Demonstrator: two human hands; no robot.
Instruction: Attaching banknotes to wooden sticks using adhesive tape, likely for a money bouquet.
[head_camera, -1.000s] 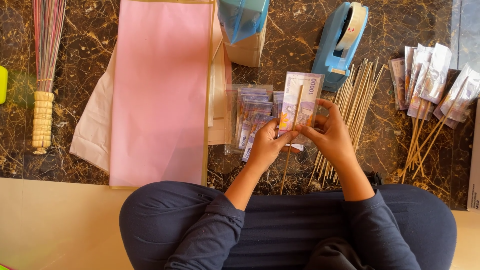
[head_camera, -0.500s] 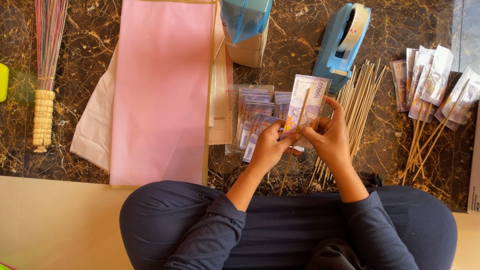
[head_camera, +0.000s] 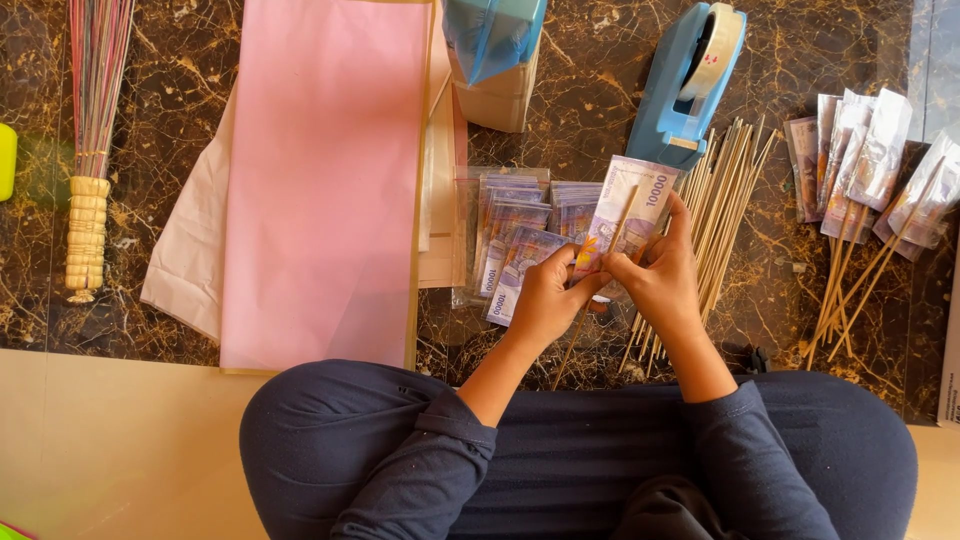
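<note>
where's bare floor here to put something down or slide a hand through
Bare marble shows between the broom and the pink paper, and between the blue tape dispenser and the wrapped notes on sticks. It is crowded around both hands, left hand and right hand: banknotes and loose sticks.

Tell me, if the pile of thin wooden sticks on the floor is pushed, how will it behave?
The wooden sticks look thin and light, so they would probably slide and scatter. They seem round and lie loose on smooth marble floor, so some may roll.
</note>
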